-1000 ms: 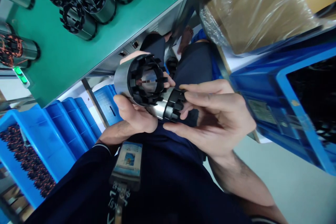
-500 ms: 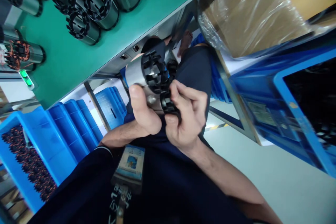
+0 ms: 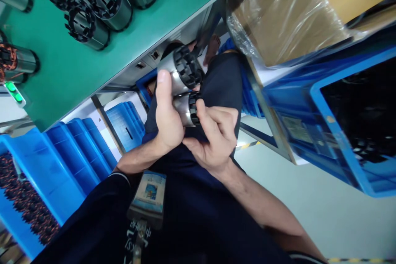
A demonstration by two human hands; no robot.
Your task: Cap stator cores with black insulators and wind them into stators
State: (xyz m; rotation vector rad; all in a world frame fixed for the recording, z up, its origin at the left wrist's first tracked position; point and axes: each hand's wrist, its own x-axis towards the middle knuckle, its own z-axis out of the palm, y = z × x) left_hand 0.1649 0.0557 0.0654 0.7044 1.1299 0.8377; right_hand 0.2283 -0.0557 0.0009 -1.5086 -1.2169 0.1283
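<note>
Two silvery stator cores with black toothed plastic ends are held close together above my lap. My left hand point(image 3: 168, 113) is wrapped round the upper, larger stator core point(image 3: 177, 70), with the thumb along its metal side and the other fingers hidden behind. Just below it, the smaller stator core point(image 3: 184, 109) lies between my two hands, against my left palm. My right hand point(image 3: 216, 134) has its fingers curled at the smaller core's black toothed end, the index fingertip touching the rim. The right thumb sits lower, apart from that fingertip.
Several similar stator cores point(image 3: 113, 8) stand on the green table point(image 3: 145, 35) at upper left, beside a wire-wound one point(image 3: 21, 60). Blue bins point(image 3: 62, 165) stand at left, one with copper-wound parts. A plastic-wrapped carton point(image 3: 284, 20) and a blue crate point(image 3: 315, 90) of black parts are at right.
My right thumb has moved down off the smaller core's black end, and the fingers have loosened. Both cores have tilted and shifted slightly. The view has moved a little to the right.
</note>
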